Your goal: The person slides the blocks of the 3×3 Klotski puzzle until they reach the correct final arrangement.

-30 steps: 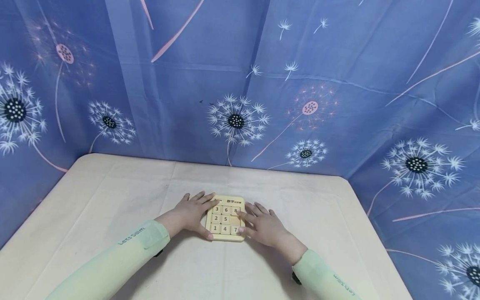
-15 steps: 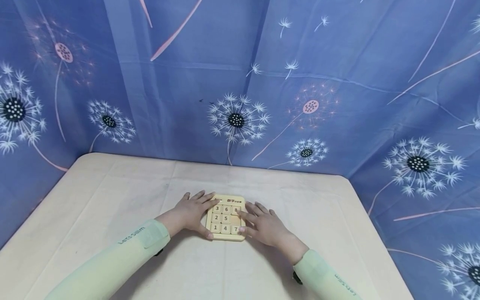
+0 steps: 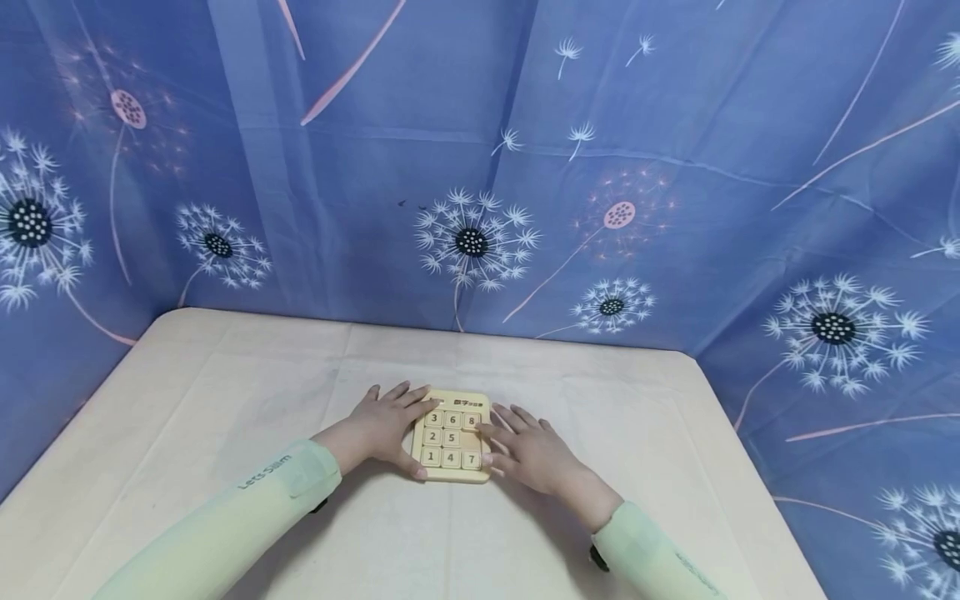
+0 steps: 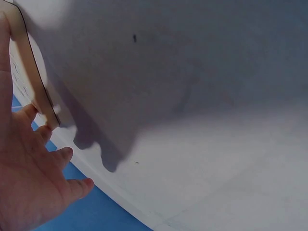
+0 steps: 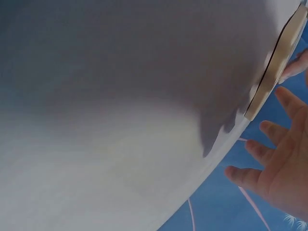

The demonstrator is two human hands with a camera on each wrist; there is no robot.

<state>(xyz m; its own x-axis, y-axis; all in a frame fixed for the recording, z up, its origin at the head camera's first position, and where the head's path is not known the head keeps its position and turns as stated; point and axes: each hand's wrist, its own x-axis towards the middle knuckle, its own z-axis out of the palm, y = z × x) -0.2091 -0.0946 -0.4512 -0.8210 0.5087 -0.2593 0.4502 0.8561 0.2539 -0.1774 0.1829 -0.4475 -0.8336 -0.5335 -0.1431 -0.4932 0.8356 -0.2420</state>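
A pale yellow number slide puzzle (image 3: 452,438) lies flat on the cloth-covered table. Its tiles read 3 6 8 at the top, 2 5 and a gap in the middle, 1 4 7 at the bottom. My left hand (image 3: 381,427) holds its left side, thumb at the lower corner and index finger over the upper one, the other fingers spread. At the right side is my right hand (image 3: 538,456), index fingertip by the 8 tile and gap, thumb by the 7 tile. Both wrist views catch the puzzle's edge (image 4: 34,77) beside the fingers; its face is mostly hidden there.
The cream table (image 3: 262,375) stretches out around the puzzle. Behind it and at both sides hangs a blue curtain (image 3: 360,217) printed with dandelions. Pale green sleeves (image 3: 225,517) cover both forearms.
My right thumb has drawn slightly back to the right, so the 7 tile shows more fully. The left hand, the puzzle and the order of its tiles look the same.
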